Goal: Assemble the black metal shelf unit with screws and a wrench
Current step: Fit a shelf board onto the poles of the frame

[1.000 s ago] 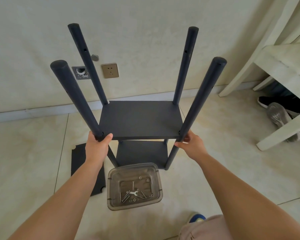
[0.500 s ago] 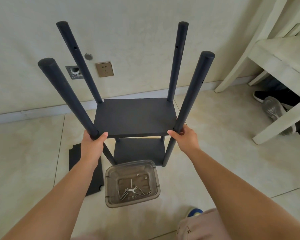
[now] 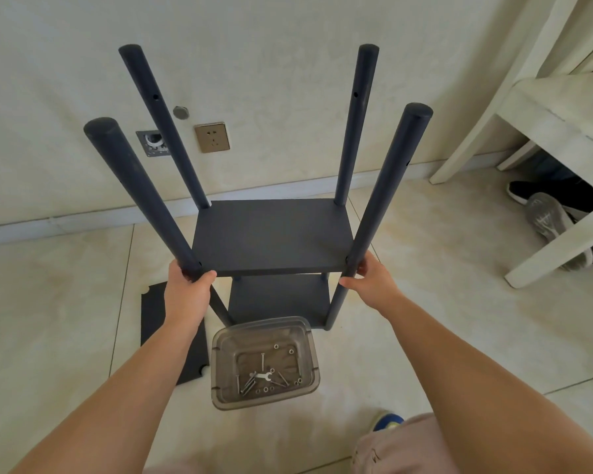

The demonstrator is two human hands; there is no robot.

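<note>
- Gripping the shelf unit (image 3: 271, 234) by its two near posts, the person has it standing on the floor at the centre of the view, with two black boards already fixed between four posts.
- Left hand (image 3: 187, 292) is wrapped around the near-left post (image 3: 141, 200) just where it meets the upper board, thumb curled across the front.
- Right hand (image 3: 374, 282) pinches the near-right post (image 3: 384, 200) at the same height, fingers behind, thumb forward.
- Down at 6 o'clock from the unit sits a clear plastic tub (image 3: 220, 364) holding loose screws (image 3: 262, 360), washers and a small wrench (image 3: 264, 376), close by but untouched.
- At 8 o'clock, a spare black board (image 3: 154, 323) lies flat on the floor, partly under the left arm; by my reckoning that's the top shelf waiting to go on.
- Screw holes show high on the posts, so the judgement here is a steadying or squaring move before that board is fitted.
- To do it well: keep both grips level and make sure all four feet sit flat.
- Watch the tub: it's just beside the near feet, and a careless shuffle could scatter the hardware.
</note>
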